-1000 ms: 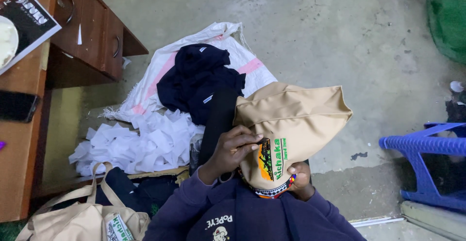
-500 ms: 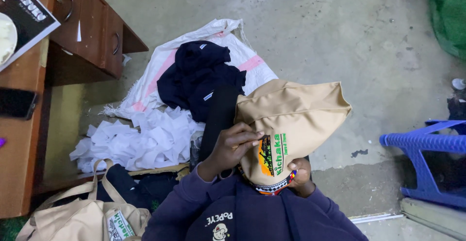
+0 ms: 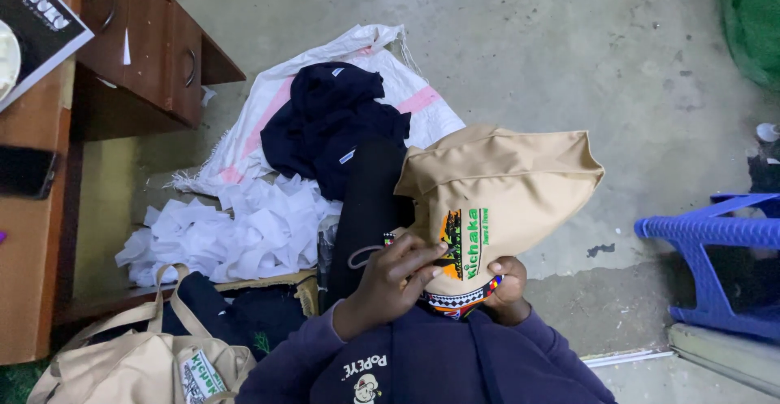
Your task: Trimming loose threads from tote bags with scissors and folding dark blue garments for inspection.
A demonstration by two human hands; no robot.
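I hold a tan fabric bag (image 3: 504, 184) with a printed logo and a beaded band up in front of my chest. My left hand (image 3: 394, 278) pinches its lower left edge beside the logo. My right hand (image 3: 508, 290) grips the bag's bottom from underneath, mostly hidden by the cloth. A black strap or cloth strip (image 3: 366, 217) hangs just left of the bag.
On the floor lies a white-and-pink woven sack (image 3: 357, 71) with dark blue garments (image 3: 329, 123) and white fabric scraps (image 3: 236, 229). A wooden desk (image 3: 32, 233) with drawers is at left, another tan bag (image 3: 138, 363) at bottom left, a blue plastic stool (image 3: 715, 249) at right.
The bag has shifted only slightly; my left hand's fingers have crept a little along the edge by the logo.
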